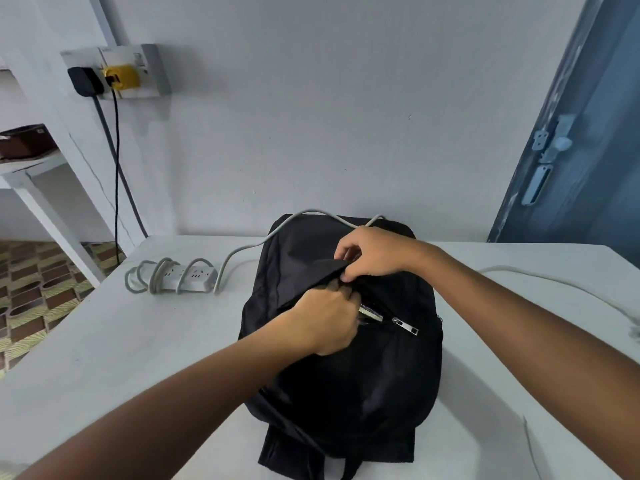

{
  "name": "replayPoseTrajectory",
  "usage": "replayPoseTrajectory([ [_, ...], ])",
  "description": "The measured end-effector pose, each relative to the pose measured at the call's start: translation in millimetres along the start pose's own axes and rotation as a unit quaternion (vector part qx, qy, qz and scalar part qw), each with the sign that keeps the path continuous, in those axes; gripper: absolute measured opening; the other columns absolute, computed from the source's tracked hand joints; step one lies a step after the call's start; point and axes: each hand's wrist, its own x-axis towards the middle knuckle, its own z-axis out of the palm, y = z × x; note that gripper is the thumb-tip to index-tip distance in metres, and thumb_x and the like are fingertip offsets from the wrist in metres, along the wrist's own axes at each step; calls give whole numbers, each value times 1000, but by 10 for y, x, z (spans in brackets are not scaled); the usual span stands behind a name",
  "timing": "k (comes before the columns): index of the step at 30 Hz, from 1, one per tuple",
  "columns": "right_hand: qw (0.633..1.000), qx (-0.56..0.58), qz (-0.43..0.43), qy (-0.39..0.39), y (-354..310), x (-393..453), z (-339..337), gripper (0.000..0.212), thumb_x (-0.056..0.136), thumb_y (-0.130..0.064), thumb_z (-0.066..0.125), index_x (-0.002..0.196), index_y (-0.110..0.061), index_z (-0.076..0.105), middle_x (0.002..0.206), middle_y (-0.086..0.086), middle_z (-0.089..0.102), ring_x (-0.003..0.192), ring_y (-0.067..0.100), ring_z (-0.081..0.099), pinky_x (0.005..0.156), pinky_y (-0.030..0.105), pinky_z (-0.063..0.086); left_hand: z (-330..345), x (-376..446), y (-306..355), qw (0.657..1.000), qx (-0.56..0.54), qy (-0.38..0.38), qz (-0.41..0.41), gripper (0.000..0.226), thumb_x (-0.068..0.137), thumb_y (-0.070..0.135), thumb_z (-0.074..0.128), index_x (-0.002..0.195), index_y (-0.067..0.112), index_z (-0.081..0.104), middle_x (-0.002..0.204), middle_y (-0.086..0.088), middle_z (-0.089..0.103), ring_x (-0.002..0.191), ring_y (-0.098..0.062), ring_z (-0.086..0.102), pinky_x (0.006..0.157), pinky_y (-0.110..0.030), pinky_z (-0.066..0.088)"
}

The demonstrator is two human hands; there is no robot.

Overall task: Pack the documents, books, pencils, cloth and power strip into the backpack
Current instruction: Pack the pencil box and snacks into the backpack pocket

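Observation:
A black backpack (346, 368) lies flat on the white table (121, 341). My right hand (374, 252) pinches the upper lip of its front pocket and holds it up. My left hand (325, 323) is closed at the pocket mouth with its fingertips inside; what it holds is hidden. A small striped item (370, 311) shows in the opening beside a silver zipper pull (405, 325). A white power strip (181, 277), cord coiled around it, lies on the table left of the bag. Its cord (311, 213) loops over the bag's far end.
A wall socket (117, 72) holds a black and a yellow plug, with cables hanging down. A shelf (31, 161) stands at far left, and a blue door (571, 133) at right. More white cord (554, 284) runs along the table's right side.

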Motion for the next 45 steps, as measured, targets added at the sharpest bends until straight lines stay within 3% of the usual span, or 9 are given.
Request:
replayPoseTrajectory([
  [10, 996, 64, -32, 55, 174, -92, 149, 21, 76, -19, 77, 96, -17, 71, 94, -4, 71, 91, 7, 66, 83, 21, 50, 103, -120, -107, 994, -19, 97, 39, 19, 77, 24, 51, 86, 11, 62, 83, -3, 66, 77, -21, 64, 59, -27, 45],
  [16, 995, 51, -46, 71, 207, -117, 275, 28, 77, -22, 72, 104, -24, 66, 103, -7, 67, 97, 10, 61, 91, 33, 48, 167, 3, -183, 997, -60, 50, -23, 42, 94, 50, 43, 106, 12, 57, 107, -6, 63, 97, -26, 60, 74, -34, 42],
  [21, 995, -97, -23, 26, 256, -213, 342, 85, 74, -29, 70, 146, -28, 26, 143, 1, 38, 132, 22, 38, 105, 44, 37, 272, 52, -239, 997, -47, 67, -12, 45, 79, 43, 71, 107, 9, 61, 98, -9, 67, 84, -32, 66, 58, -33, 42],
  [24, 973, -221, 26, 54, 297, -259, 506, 107, 73, -40, 74, 151, -28, 2, 150, 9, 22, 138, 30, 23, 107, 50, 32, 174, 54, -277, 997, -30, 75, 0, 41, 75, 39, 76, 96, 7, 61, 88, -9, 68, 75, -31, 66, 53, -29, 39],
  [28, 948, -287, 20, 139, 376, -276, 655, 99, 75, -30, 74, 150, -25, 8, 145, 10, 29, 130, 31, 33, 97, 43, 37, 99, -24, -219, 996, -24, -71, -48, 67, 72, 65, 66, 116, 17, 51, 109, -3, 64, 98, -26, 61, 77, -33, 43],
  [30, 944, -290, 16, 153, 389, -274, 668, 94, 77, -23, 72, 150, -24, 12, 143, 10, 32, 127, 31, 36, 95, 43, 38, 93, -56, -211, 992, 18, -112, -58, 71, 70, 56, 72, 125, 20, 45, 114, -3, 63, 103, -26, 61, 81, -35, 44],
  [35, 933, -313, 19, 179, 425, -270, 704, 91, 75, -14, 70, 148, -21, 17, 137, 12, 39, 120, 33, 43, 90, 41, 40, 209, -91, -217, 995, 43, -68, -52, 53, 75, 18, 66, 126, 17, 50, 104, -8, 68, 92, -33, 65, 71, -36, 47],
  [42, 963, -252, 5, 99, 541, -280, 594, 99, 74, -49, 72, 150, -29, 12, 150, 7, 25, 135, 30, 27, 105, 47, 31, 164, -183, -115, 995, 28, -45, -82, 64, 82, 42, 63, 139, 25, 38, 124, -5, 58, 106, -28, 59, 83, -35, 45],
  [45, 950, -280, 7, 138, 550, -270, 585, 85, 78, -37, 70, 148, -30, 22, 145, 5, 33, 131, 29, 32, 100, 46, 35, 206, -211, -151, 998, 32, -6, -59, 53, 72, 27, 74, 123, 22, 58, 96, -7, 69, 78, -31, 68, 60, -31, 48],
])
